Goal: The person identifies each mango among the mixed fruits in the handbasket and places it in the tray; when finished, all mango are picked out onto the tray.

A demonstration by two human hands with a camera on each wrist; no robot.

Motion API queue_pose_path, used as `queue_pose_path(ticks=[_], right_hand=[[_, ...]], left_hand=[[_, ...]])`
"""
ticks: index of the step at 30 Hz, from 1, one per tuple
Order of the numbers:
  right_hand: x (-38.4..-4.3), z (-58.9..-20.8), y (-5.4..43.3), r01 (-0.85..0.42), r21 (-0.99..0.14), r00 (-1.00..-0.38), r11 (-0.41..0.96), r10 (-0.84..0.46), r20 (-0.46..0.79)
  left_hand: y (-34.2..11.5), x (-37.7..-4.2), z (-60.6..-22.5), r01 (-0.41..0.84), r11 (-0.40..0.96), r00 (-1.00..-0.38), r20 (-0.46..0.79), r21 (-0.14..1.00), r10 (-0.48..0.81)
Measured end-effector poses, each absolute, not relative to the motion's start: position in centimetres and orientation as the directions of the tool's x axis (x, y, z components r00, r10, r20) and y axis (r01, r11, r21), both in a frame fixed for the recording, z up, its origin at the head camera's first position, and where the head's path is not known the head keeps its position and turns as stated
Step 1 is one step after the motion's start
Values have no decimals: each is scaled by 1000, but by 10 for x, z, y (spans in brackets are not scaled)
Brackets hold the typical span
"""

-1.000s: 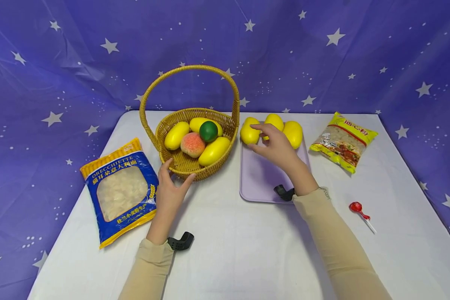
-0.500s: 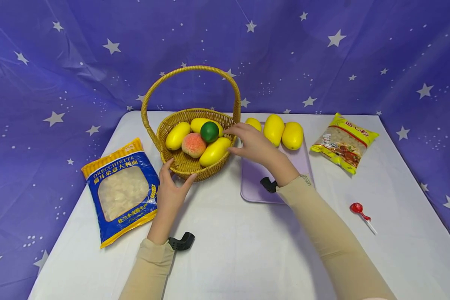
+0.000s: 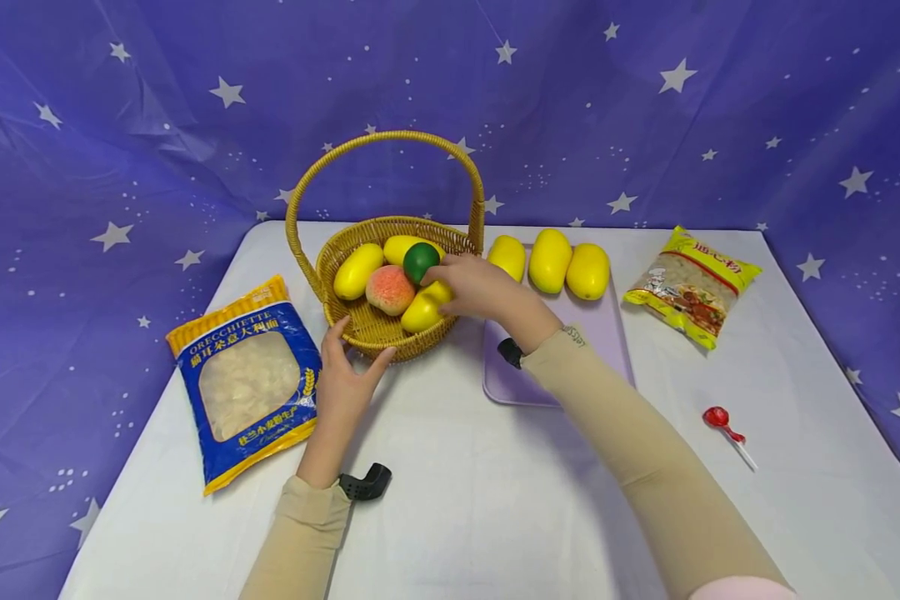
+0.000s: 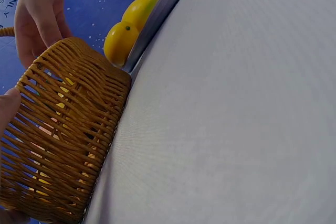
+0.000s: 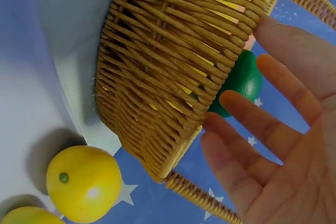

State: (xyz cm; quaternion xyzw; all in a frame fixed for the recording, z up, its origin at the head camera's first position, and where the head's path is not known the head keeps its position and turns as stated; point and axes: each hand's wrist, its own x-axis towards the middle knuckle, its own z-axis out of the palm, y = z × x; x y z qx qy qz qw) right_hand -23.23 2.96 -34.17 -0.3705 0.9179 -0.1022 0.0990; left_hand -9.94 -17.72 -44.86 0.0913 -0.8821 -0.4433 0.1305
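Note:
A wicker basket point(image 3: 330, 315) with a tall handle holds several yellow oval fruits point(image 3: 357, 272), a peach point(image 3: 390, 289) and a dark green round fruit point(image 3: 421, 263). At its front left, my left hand point(image 3: 342, 387) touches the rim and side, thumb and fingers spread apart. My right hand point(image 3: 483, 287) reaches over the right rim. Its fingers point(image 5: 262, 124) are extended beside the green fruit point(image 5: 241, 82) in the right wrist view, holding nothing. In the head view, this hand partly hides the front right yellow fruit point(image 3: 422, 312); whether it touches that fruit, I cannot tell.
A lilac tray point(image 3: 510, 387) right of the basket carries three yellow fruits point(image 3: 550, 261) along its back. At the left lies a blue orecchiette bag point(image 3: 251, 383). A yellow pasta bag point(image 3: 692, 286) and a red lollipop point(image 3: 720, 419) are at the right on the white table point(image 3: 450, 500).
My right hand has moved left from the leftmost yellow fruit on the tray to over the basket's right side. That fruit remains on the tray. My left hand stays at the basket.

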Motion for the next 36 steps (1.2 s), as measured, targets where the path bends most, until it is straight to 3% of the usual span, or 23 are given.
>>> queue_pose_path(ticks=[20, 36], right_hand=[[-249, -349, 7, -580, -247, -716, 776, -631, -300], [-259, -358, 8, -570, -326, -680, 754, -655, -329]], left_hand=[[-177, -101, -451, -39, 594, -948, 159, 803, -277], [-178, -100, -450, -48, 590, -946, 153, 806, -286]])
